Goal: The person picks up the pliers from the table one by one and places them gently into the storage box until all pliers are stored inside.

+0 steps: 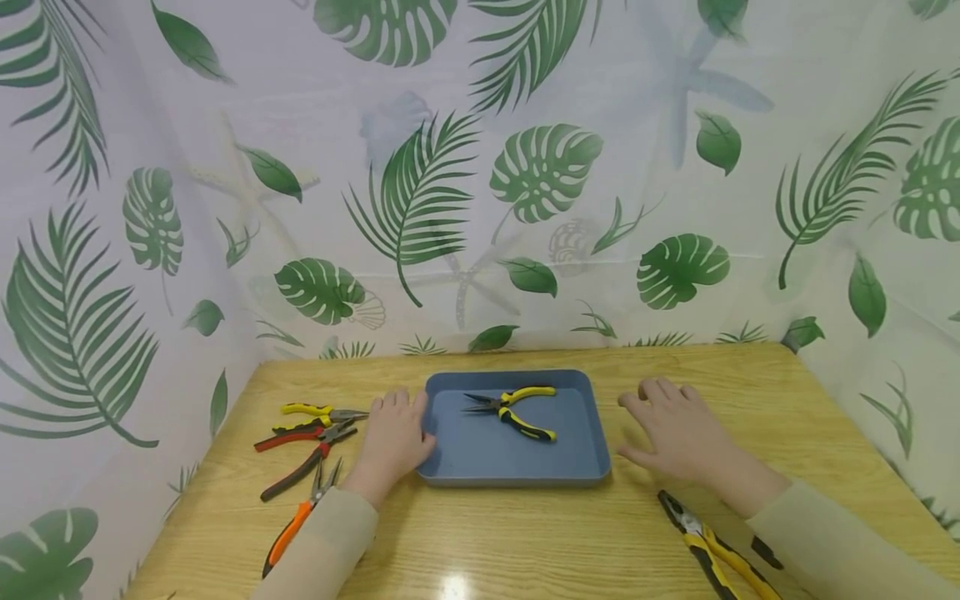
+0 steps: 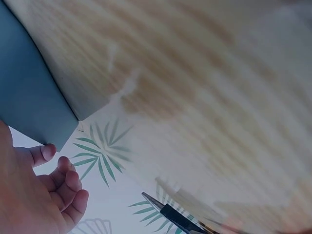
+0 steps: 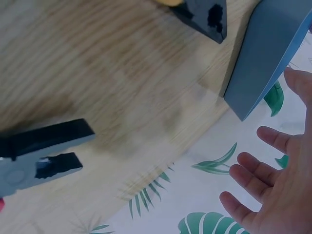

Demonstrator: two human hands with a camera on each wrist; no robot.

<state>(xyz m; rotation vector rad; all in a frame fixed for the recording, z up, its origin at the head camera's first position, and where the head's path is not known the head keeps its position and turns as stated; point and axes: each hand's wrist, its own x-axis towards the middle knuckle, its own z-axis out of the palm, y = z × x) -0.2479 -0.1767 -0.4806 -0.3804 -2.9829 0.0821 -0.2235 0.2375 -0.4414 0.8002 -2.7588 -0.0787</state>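
A blue-grey rectangular tray point(image 1: 517, 467) lies on the table with yellow-and-black needle-nose pliers point(image 1: 504, 408) inside, their handles spread. My left hand point(image 1: 393, 429) is at the tray's left side, thumb and forefinger right at the rim; in the left wrist view its fingers are loosely bent beside the tray's corner. To the right of the tray, my right hand point(image 1: 678, 425) hovers apart from it with fingers spread and nothing in them. Below that hand lie yellow-and-black combination pliers point(image 1: 692, 525). The right wrist view shows plier jaws close by.
Left of my left hand lie yellow-and-black pliers point(image 1: 306, 409), red-and-black pliers point(image 1: 324, 450) and orange-handled needle-nose pliers point(image 1: 288, 531). A dark tool end point(image 1: 767, 552) pokes out by my right sleeve. Leaf-patterned cloth point(image 1: 465, 208) rises behind the wooden table.
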